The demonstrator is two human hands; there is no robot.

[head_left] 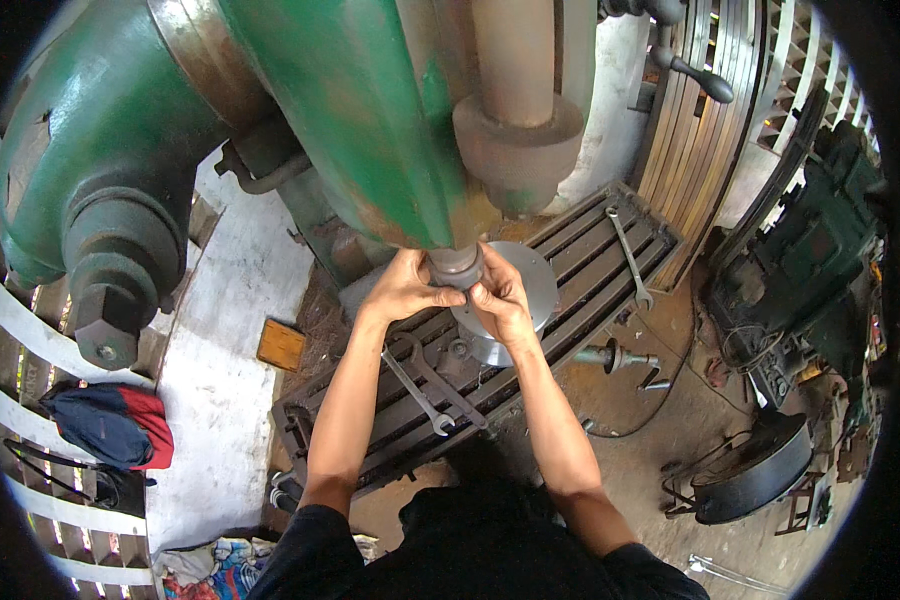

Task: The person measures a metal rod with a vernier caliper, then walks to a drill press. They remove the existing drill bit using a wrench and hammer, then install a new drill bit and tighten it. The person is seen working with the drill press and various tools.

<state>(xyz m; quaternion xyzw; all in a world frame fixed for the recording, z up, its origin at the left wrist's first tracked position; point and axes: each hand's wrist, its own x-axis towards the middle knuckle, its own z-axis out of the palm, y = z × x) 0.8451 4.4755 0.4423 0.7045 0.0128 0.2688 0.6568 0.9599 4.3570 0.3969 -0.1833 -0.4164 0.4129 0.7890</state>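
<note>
Both my hands are raised to the lower end of a green machine head [370, 130]. My left hand [408, 288] curls round the left side of a dark metal spindle collar [457, 268], its thumb across the front. On the other side my right hand [503, 300] closes on the same collar, thumb pointing up; the fingers behind it are hidden. Just below and behind the hands a round, shiny metal disc [538, 283] sits on the slotted machine table [580, 230]. Two wrenches, one bright [417, 392] and one darker [438, 375], lie on the table beside my left forearm.
Another open-ended wrench [630, 255] rests at the table's far right. A crank handle [653, 378] sticks out on the right side. A dark round-bodied metal thing [755, 470] stands on the floor. At left are a wooden block [281, 344] and a blue-red bag [110, 425].
</note>
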